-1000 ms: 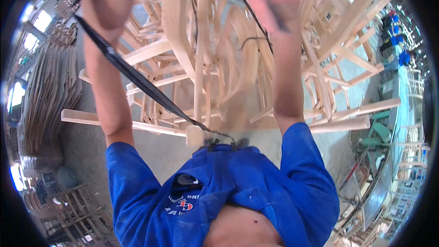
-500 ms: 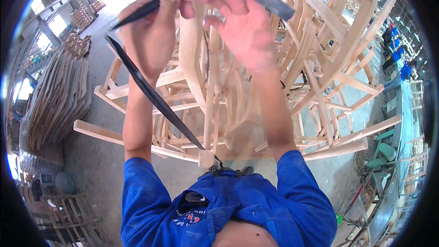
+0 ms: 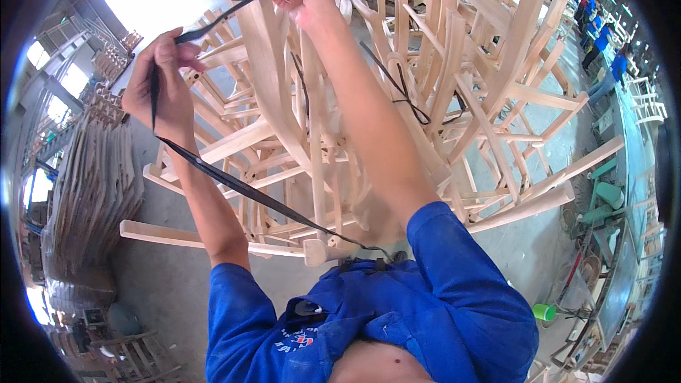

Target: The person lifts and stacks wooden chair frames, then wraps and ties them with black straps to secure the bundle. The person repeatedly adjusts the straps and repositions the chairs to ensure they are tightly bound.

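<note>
A long black rubber-like strap runs from near my waist up to my left hand, whose fingers are closed round it. From there it stretches up and right across a thick pale wooden post, where it looks knotted or wrapped. My right hand is just right of the post, fingers curled and pinching the strap near its loose end. The post belongs to a stack of unfinished wooden chair frames in front of me.
More black ties hang among the chair frames. Wooden rails jut out toward me at left and right. Stacked wooden parts stand at far left. A green cup-like container lies at lower right; people in blue are at far right.
My left hand has moved left and down, drawing the strap out. My right hand has gone from open and blurred to pinching the strap beside the post, shifting up and left.
</note>
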Available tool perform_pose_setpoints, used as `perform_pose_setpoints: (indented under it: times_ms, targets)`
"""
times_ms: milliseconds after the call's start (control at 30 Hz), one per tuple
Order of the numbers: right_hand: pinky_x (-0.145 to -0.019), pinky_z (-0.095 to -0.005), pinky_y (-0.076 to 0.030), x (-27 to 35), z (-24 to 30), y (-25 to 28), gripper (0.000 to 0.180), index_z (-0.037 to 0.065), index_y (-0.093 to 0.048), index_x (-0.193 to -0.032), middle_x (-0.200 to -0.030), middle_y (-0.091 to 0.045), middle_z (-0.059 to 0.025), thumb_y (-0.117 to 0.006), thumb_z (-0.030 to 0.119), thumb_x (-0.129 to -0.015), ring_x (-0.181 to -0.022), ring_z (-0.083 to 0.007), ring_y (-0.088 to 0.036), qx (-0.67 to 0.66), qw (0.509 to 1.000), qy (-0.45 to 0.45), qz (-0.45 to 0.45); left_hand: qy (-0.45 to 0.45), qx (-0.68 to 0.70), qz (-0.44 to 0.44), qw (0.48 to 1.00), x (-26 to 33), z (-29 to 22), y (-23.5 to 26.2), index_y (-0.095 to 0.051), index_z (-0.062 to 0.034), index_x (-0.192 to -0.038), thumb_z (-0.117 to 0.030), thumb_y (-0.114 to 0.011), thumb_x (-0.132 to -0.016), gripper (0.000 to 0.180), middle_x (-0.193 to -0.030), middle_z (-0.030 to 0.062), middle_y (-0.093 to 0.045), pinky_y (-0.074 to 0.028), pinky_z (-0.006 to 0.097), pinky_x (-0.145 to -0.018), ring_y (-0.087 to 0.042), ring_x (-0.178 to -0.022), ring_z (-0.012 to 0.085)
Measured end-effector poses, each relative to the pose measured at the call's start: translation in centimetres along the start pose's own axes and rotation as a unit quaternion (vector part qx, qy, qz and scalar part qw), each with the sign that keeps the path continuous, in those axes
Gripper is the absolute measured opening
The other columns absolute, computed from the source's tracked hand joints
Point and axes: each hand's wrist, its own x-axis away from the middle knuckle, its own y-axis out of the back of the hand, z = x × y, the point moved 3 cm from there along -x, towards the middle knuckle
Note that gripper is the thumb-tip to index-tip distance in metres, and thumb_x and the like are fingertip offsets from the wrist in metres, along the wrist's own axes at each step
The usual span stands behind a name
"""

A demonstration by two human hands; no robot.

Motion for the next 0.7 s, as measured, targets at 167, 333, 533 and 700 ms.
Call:
perform_pose_setpoints:
  times_ms: [167,333,533,700]
  targets:
    - [-0.073,-0.0389,-0.049,5.4,1.4,-1.3,0.041,0.002,-0.051,-0.1,-0.089,-0.055,-0.0096,-0.032,0.038,-0.1,-0.082,-0.0219,-0.055,-0.014,0.995,0.047,0.091,-0.038,0.11,0.092,0.989,-0.1,2.3,-2.5,-0.063,0.0048,-0.105,-0.004,-0.062,-0.087,0.02,-0.084,0.0111,-0.065,-0.053,0.026,-0.06,-0.064,-0.071,0.0164]
    - [-0.078,-0.0321,-0.044,9.2,2.4,-4.3,0.026,0.01,-0.05,-0.085,-0.073,-0.053,-0.0041,-0.041,0.031,-0.098,-0.074,-0.0176,-0.054,-0.139,0.982,0.119,0.053,-0.123,0.027,0.027,0.992,-0.5,2.2,-4.2,-0.069,-0.0005,-0.095,-0.003,-0.062,-0.087,0.012,-0.088,0.0114,-0.065,-0.051,0.026,-0.066,-0.065,-0.073,0.0169]
    - [-0.054,-0.0272,-0.032,10.1,3.6,-3.7,0.041,0.015,-0.032,-0.062,-0.054,-0.021,0.003,-0.038,0.031,-0.099,-0.048,-0.0124,-0.025,-0.191,0.964,0.038,0.183,-0.098,0.302,0.05,0.947,-1.9,2.1,-7.3,-0.06,0.0052,-0.09,-0.015,-0.054,-0.094,0.021,-0.085,0.0153,-0.063,-0.051,0.036,-0.077,-0.064,-0.084,0.0254]
    - [-0.045,-0.0265,-0.023,9.9,3.3,-3.4,0.037,0.016,-0.031,-0.062,-0.051,-0.019,0.0028,-0.04,0.028,-0.096,-0.043,-0.0115,-0.02,-0.147,0.983,0.075,0.081,-0.007,0.544,0.194,0.816,-1.9,3.0,-6.8,-0.054,0.0049,-0.087,-0.01,-0.05,-0.095,0.017,-0.074,0.0122,-0.057,-0.053,0.042,-0.074,-0.06,-0.072,0.0257]
